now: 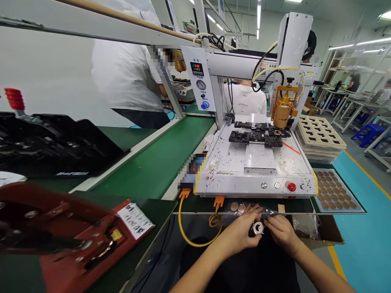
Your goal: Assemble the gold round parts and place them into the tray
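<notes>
Near the front edge of the bench, my left hand (243,230) grips a small round watch case (258,228) between thumb and fingers. The case has a silvery rim, a pale face and a dark mark in its middle. Close by on the right, the fingers of my right hand (282,232) are pinched together beside the case; what they hold, if anything, is hidden. Just beyond my left hand, round brown discs (234,206) lie in clear plastic on the dark green bench edge.
Ahead stands a white press machine (226,175) with a brass-coloured head (283,110) over black fixtures (256,134). A sheet of brown discs (336,190) and stacked trays (319,134) are right. A red tool (91,240) sits left; a yellow cable (195,245) hangs between. Co-workers are behind.
</notes>
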`<state>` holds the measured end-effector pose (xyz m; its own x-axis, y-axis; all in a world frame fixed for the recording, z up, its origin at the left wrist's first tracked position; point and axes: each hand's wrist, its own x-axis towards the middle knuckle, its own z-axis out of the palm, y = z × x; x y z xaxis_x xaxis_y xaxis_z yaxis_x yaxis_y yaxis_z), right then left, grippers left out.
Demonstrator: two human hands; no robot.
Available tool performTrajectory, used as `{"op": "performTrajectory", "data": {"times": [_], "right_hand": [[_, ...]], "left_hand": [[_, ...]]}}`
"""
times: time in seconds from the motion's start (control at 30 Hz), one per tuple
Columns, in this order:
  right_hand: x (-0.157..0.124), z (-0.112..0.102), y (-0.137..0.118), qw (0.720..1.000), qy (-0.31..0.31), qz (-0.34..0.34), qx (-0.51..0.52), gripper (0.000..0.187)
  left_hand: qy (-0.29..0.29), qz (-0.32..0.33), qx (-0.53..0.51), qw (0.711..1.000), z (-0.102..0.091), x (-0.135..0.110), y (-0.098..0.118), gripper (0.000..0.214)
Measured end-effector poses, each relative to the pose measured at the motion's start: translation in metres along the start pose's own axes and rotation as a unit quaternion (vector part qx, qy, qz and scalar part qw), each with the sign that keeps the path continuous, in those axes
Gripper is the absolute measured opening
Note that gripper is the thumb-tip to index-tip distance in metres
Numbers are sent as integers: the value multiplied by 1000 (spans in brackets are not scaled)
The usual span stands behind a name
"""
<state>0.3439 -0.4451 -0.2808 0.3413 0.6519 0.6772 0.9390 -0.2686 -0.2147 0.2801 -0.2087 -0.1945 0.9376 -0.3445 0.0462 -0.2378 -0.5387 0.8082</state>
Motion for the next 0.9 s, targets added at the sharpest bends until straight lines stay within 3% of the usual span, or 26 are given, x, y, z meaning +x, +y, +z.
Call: {"op": "performTrajectory", "data": {"times": [0.13, 0.23, 0.4, 0.57, 0.77, 0.9], "right_hand": [[-15, -14, -30, 1000, 17, 11, 10, 23], [-13, -25, -41, 998, 12, 59, 17, 21], [12, -25, -32, 990, -37, 133, 12, 25], [23, -11, -25, 981, -12, 190, -31, 28], [32, -9, -28, 958, 41, 281, 40, 19], [37, -27, -26, 905, 77, 390, 150, 21]], "left_hand": [[14, -20, -48, 999, 0, -3, -2, 34], [60, -14, -63, 996, 6, 4, -5, 31], [118, 7, -45, 992, 0, 18, -8, 29], [123, 9, -19, 992, -14, 1, -8, 31], [136, 68, 80, 985, 12, -12, -12, 39], [144, 73, 118, 980, 18, 3, -14, 36]]}}
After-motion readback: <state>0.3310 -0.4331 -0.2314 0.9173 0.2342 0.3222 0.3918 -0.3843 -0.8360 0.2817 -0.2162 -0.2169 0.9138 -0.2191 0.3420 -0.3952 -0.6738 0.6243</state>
